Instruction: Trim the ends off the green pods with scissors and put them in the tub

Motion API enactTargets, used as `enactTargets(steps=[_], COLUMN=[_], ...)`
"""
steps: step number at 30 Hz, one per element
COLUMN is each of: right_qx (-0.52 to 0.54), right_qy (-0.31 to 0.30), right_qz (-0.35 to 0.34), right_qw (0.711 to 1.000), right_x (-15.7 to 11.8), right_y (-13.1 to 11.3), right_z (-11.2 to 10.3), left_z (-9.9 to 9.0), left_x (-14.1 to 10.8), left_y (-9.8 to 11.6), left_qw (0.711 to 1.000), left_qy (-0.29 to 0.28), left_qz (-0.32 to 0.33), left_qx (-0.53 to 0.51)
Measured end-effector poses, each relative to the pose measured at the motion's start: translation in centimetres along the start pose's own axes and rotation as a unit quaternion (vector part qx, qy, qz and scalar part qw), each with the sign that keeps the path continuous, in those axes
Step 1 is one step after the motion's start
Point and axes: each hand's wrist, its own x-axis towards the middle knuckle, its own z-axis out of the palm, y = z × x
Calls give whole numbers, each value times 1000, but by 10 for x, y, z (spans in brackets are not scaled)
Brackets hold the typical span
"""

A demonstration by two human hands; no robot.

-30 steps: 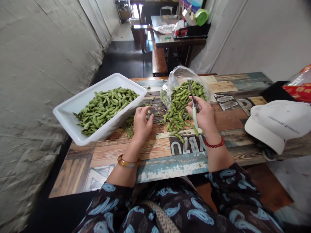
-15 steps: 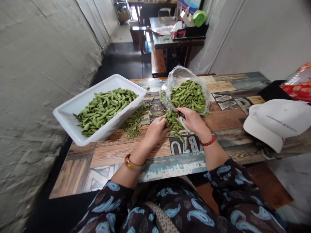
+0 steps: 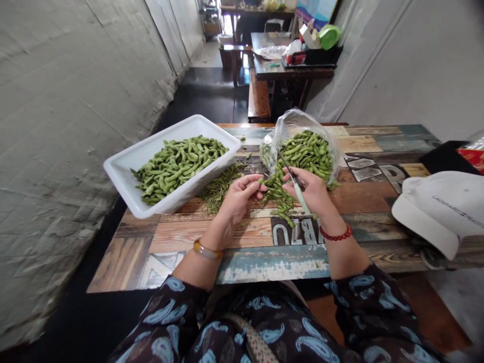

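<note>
My left hand pinches a green soybean pod between thumb and fingertips, just left of the loose pods on the table. In my right hand are scissors with pale green handles, their dark blades pointing up and away. Loose pods lie between and beyond my hands, spilling from a clear plastic bag full of pods. To the left stands a white tub holding a heap of pods. A pile of trimmings lies beside it.
A white cap rests at the right of the patterned wooden table. A rough grey wall runs along the left. Farther back stand a bench and another table with a black tray.
My left hand has lifted back from the loose pods with a pod in its fingertips. My right hand has turned, bringing the scissors' blades into sight. The whole view has shifted slightly.
</note>
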Motion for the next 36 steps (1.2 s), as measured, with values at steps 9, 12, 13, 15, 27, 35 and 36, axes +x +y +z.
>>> enactTargets(steps=[9, 12, 13, 15, 27, 35, 36], right_qx=[-105, -130, -136, -144, -128, -115, -118], right_qy=[-74, -95, -99, -102, -111, -119, -122], right_qz=[-130, -153, -159, -168, -171, -164, -159], right_qw=[983, 975, 973, 970, 970, 973, 973], right_x=[-7, -7, -7, -7, -8, -8, -9], right_y=[-14, -17, -18, -19, -17, -12, -13], right_z=[10, 12, 12, 12, 13, 13, 13], left_z=[1, 2, 2, 3, -1, -3, -4], left_x=[-4, -4, -4, -4, -3, -3, -2], left_y=[3, 1, 1, -1, -4, -1, -1], left_qw=[999, 998, 997, 997, 987, 971, 969], left_qy=[-10, -21, -23, -23, -10, -16, -15], left_qz=[33, 61, 68, 75, 96, 113, 117], left_qx=[-19, 2, 7, 16, 129, 208, 219])
